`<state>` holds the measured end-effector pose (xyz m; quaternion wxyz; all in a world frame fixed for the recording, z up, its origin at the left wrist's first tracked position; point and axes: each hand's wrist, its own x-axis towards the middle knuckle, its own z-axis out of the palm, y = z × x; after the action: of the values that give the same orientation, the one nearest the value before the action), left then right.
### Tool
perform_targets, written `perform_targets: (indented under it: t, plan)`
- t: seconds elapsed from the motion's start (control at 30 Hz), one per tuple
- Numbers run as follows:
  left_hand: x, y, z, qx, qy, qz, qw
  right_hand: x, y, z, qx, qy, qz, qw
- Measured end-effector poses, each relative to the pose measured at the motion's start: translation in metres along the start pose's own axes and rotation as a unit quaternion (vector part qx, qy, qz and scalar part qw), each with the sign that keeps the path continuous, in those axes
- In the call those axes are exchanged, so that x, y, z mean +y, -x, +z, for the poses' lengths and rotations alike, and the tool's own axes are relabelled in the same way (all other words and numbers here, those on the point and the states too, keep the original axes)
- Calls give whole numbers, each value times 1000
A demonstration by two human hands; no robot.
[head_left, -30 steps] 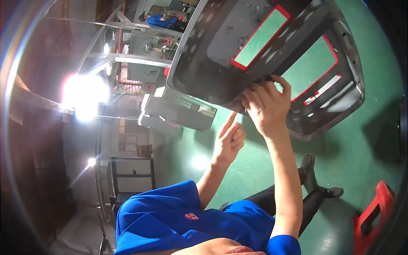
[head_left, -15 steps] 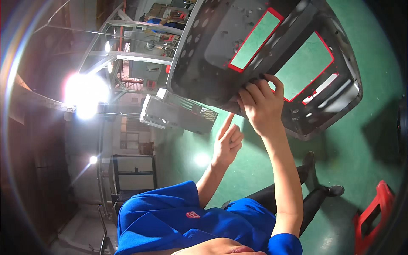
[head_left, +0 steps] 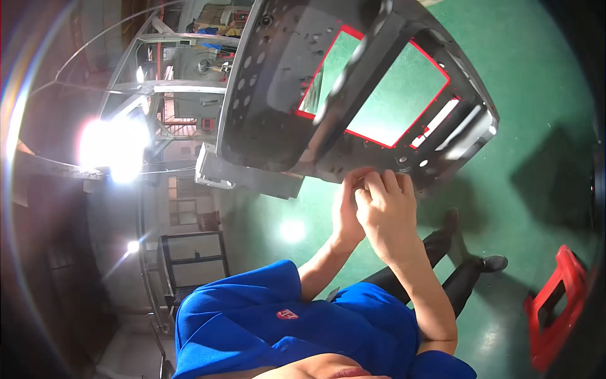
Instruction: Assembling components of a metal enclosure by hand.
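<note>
A large dark grey moulded panel (head_left: pixel 297 148) with red-edged cutouts hangs tilted in front of me. Just at its lower edge my two hands meet. My right hand (head_left: pixel 389 218) has its fingers curled together, knuckles up, fingertips turned away from view. Close against it, my left hand (head_left: pixel 346 218) bends its fingers toward the right hand's thumb and fingertips. Both hands are closed. Whatever lies between the fingers is too small or hidden to make out. I cannot tell whether the fingertips touch the panel.
A grey box-shaped unit (head_left: pixel 252 177) sits behind the panel's left side. Metal framing (head_left: pixel 189 88) and a bright lamp (head_left: pixel 113 148) are at the left. On the green floor (head_left: pixel 524 82) at the lower right stands a red stool (head_left: pixel 555 306).
My right hand has come down off the panel's cutout area to its lower edge. My left hand, its index finger pointing before, has closed in beside it. The panel appears farther left.
</note>
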<state>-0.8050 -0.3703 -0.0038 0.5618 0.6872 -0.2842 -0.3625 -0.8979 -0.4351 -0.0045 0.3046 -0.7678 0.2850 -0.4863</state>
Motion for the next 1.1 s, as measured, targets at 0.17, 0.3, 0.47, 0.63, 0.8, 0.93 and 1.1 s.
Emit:
perform_targets:
  t: [0.17,0.3,0.47,0.63,0.8,0.93,1.1]
  plan:
    - [10,-22,51,-2,-2,-52,999,20,-11,-32,-64,95,-16,993]
    - [18,-25,101,8,-168,33,985,41,-17,-56,-76,112,-6,991]
    - [-4,-42,123,-32,32,-58,997,61,-28,-80,-115,135,6,984]
    - [17,-45,151,-26,-17,-8,999,86,-35,-112,-55,-7,67,996]
    - [-5,-35,141,-67,106,-80,989,93,-37,-132,-74,-109,163,978]
    - [1,-25,156,-107,62,-124,985,100,-30,-155,-185,-161,265,933]
    - [-3,-9,156,-79,238,-236,939,109,-39,-166,-208,-112,240,941]
